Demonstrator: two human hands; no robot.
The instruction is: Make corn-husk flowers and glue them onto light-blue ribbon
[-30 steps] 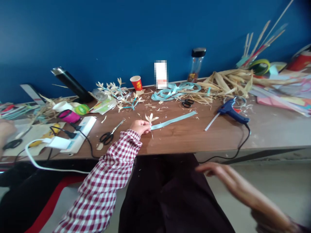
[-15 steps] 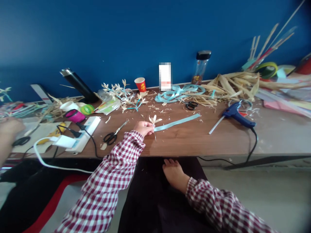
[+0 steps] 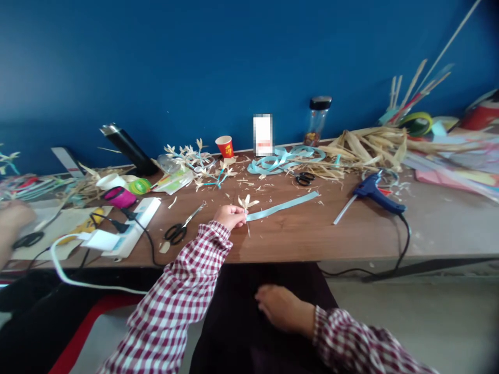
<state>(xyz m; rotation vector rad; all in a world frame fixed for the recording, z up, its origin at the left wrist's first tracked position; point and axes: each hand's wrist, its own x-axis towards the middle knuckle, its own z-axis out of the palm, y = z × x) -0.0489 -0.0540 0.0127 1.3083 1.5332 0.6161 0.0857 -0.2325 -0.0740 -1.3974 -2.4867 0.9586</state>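
My left hand [image 3: 231, 216] is closed in a pinch at the table's front middle, holding a pale corn-husk flower [image 3: 247, 202] by its base. From those fingertips a light blue ribbon [image 3: 283, 208] stretches right across the wood; its end is pinched at the flower's stem. My right hand [image 3: 283, 307] is over the dark cloth of my lap, below the table edge. Its fingers are blurred and partly turned away, and I see nothing in it. Black-handled scissors [image 3: 176, 234] lie left of my left hand. To the right rests a blue glue gun [image 3: 376, 192] with a glue stick.
A white power strip [image 3: 134, 228] with cords lies at left, near a co-worker's hand [image 3: 13, 218]. Along the wall stand a black flask [image 3: 127, 148], a red paper cup [image 3: 224, 147] and a bottle [image 3: 317, 122]. Coiled blue ribbon [image 3: 273, 162] and corn husks [image 3: 358, 148] lie behind.
My right hand has shifted from the table edge lower over my lap, and its fingers have drawn in. My left hand still pinches the flower and ribbon. The view has tilted up slightly.
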